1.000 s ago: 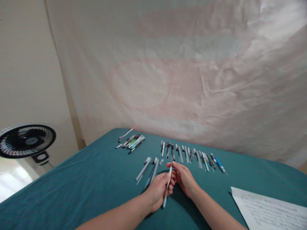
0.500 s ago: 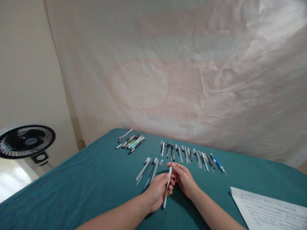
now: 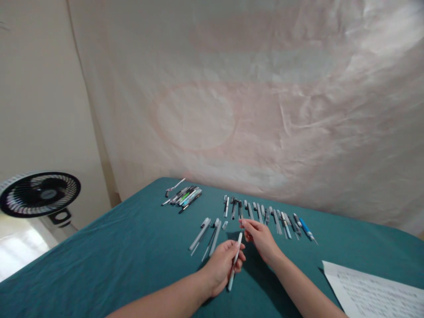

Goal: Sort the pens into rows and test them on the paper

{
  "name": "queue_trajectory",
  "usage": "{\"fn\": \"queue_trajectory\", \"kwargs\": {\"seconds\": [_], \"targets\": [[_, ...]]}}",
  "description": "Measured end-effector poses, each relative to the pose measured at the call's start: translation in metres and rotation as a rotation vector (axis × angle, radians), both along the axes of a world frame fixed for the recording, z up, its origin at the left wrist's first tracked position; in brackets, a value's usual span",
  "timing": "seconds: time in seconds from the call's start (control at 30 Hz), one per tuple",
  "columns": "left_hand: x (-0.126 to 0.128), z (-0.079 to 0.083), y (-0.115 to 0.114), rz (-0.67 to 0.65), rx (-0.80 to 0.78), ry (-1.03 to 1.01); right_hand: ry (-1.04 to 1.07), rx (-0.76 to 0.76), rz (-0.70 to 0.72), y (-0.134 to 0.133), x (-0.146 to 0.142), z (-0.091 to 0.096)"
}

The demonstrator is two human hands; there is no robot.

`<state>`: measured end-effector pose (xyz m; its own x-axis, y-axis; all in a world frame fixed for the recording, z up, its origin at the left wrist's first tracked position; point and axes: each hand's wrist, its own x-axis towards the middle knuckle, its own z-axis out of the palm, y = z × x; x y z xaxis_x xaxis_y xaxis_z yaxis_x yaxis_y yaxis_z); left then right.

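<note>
Left of the hands, two clear pens (image 3: 200, 235) lie on the green cloth (image 3: 132, 260). The left hand (image 3: 222, 267) is clamped on a white pen (image 3: 235, 260), which slants between thumb and fingers, both ends sticking out. Just beyond its upper end, the right hand (image 3: 260, 238) has thumb and forefinger close together; whether they grip something small, I cannot tell. Farther right lies written paper (image 3: 374, 289).

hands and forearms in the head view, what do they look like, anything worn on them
The left grip and right grip are bare hands, ungloved, no ring visible. The left forearm and right forearm taper toward the hands, with no sleeve, watch, bracelet or marking in sight.
</note>
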<state>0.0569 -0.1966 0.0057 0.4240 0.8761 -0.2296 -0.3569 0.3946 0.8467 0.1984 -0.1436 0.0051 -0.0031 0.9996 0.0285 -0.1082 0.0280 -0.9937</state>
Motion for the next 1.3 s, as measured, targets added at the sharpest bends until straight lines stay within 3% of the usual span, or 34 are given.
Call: {"fn": "queue_trajectory", "kwargs": {"seconds": [0.17, 0.4, 0.8, 0.93, 1.13, 1.3], "targets": [[0.002, 0.002, -0.005, 0.032, 0.118, 0.026, -0.426, 0.137, 0.015, 0.006, -0.014, -0.015], [-0.001, 0.009, -0.009, 0.033, 0.216, 0.053, -0.811, 0.378, 0.071, 0.016, -0.043, -0.022], [-0.003, 0.010, -0.008, 0.052, 0.226, 0.062, -0.936, 0.368, -0.024, 0.025, -0.050, -0.032], [-0.003, 0.011, -0.007, 0.061, 0.203, 0.051, -0.848, 0.353, 0.009, 0.020, -0.049, -0.024], [-0.004, 0.006, -0.005, 0.100, 0.180, 0.039, -0.528, 0.140, 0.006, 0.014, -0.030, -0.004], [-0.003, -0.002, -0.001, 0.166, 0.159, 0.037, -0.088, -0.089, 0.275, 0.000, -0.013, 0.022]]}}
